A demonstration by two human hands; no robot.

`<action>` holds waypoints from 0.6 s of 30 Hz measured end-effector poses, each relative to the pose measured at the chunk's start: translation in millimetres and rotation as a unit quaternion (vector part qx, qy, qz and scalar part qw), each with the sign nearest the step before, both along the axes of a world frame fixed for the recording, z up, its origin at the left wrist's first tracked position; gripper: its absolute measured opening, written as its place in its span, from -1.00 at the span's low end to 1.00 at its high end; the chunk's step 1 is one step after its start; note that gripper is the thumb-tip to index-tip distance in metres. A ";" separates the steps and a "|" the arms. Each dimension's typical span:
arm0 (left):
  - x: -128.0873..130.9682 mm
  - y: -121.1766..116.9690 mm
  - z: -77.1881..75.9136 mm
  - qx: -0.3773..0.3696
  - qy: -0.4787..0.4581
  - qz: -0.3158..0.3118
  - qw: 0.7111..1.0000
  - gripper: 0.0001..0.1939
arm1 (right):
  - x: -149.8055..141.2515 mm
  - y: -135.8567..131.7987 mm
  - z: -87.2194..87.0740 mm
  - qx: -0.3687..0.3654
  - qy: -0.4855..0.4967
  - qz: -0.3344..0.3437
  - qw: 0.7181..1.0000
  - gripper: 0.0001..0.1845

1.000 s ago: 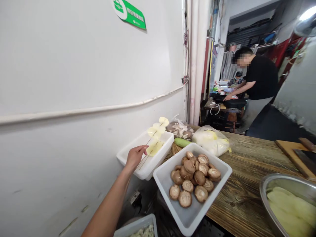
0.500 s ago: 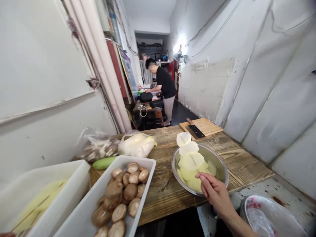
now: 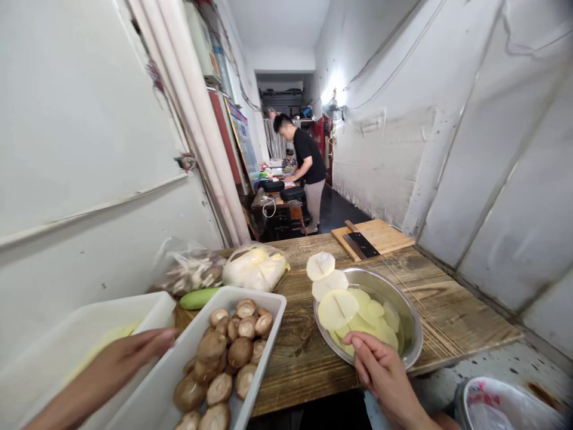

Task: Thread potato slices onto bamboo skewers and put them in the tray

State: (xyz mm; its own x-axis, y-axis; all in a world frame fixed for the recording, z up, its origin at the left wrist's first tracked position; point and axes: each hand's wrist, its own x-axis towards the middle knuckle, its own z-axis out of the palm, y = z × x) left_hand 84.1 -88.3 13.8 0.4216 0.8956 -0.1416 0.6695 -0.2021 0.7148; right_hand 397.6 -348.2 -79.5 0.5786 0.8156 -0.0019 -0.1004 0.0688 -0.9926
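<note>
My right hand (image 3: 380,364) pinches the lower end of a thin wooden skewer (image 3: 339,306). Threaded on it are three pale yellow potato slices (image 3: 332,285), in a row that tilts up and to the left. Below them is a steel bowl (image 3: 414,343) with more potato slices (image 3: 380,331) lying in water. My left hand (image 3: 129,352), blurred by motion, is over the side of a white tub (image 3: 162,304) at the left. Its fingers stretch to the right and I see nothing in them. Some yellow slices (image 3: 105,349) show in that tub, partly hidden by my arm.
A white tray of mushrooms (image 3: 239,352) stands between my hands. Behind it lie a green vegetable (image 3: 199,298) and two plastic bags (image 3: 255,267). Loose skewers (image 3: 441,337) lie right of the bowl. A cleaver (image 3: 362,245) rests on a cutting board (image 3: 387,236). A person (image 3: 311,161) stands further back.
My left hand has risen from the bottom left corner and moved right over the tub's side. My right hand has tilted the skewer further left, lifting its slices toward the bowl's left rim.
</note>
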 end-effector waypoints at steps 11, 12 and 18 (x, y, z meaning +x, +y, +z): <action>182.8 -76.8 21.8 -0.270 -0.518 -0.046 0.810 -0.64 | -35.8 11.3 14.3 0.022 -0.019 0.133 0.991 -0.45; 184.6 -75.6 20.9 -0.275 -0.530 -0.040 0.801 -0.68 | -35.9 10.1 11.9 0.019 -0.015 0.127 0.992 -0.45; 189.9 -78.3 16.0 -0.324 -0.511 -0.073 0.793 -0.72 | -37.3 11.8 4.3 0.022 -0.012 0.091 0.996 -0.45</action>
State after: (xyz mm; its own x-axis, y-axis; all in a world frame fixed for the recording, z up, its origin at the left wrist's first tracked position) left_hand 274.0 -166.6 29.8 0.7061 0.7046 -0.0702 -0.3220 0.4078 0.8544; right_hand 360.3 -336.4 -75.1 0.4199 0.9063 0.0477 -0.0914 0.0945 -0.9913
